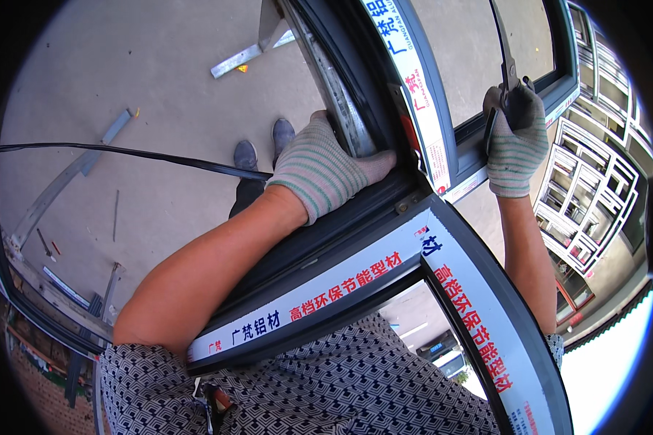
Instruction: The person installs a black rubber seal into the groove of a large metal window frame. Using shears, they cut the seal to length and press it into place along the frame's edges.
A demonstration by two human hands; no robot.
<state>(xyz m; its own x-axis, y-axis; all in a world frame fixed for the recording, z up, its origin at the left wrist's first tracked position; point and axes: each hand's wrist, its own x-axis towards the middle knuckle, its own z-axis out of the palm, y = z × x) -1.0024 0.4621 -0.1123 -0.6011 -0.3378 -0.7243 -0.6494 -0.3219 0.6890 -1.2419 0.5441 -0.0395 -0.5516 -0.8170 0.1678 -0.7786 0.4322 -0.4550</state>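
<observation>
My left hand (330, 170), in a striped knit glove, wraps round the inner edge of a dark aluminium window frame (319, 250) near its corner. Its thumb lies along the black channel, and the fingertips are partly hidden behind the edge. A long black rubber strip (189, 154) runs in from the left and ends out of sight under that wrist. My right hand (516, 148), gloved alike, is closed round the dark handles of a pair of scissors (508, 65). The blades point up and away, over the right-hand opening of the frame.
White printed protective film (345, 286) covers the frame's faces. Metal offcuts (243, 59) and a long profile (65, 181) lie on the concrete floor. White window frames (588, 192) are stacked at the right. My shoes (245, 154) show through the left opening.
</observation>
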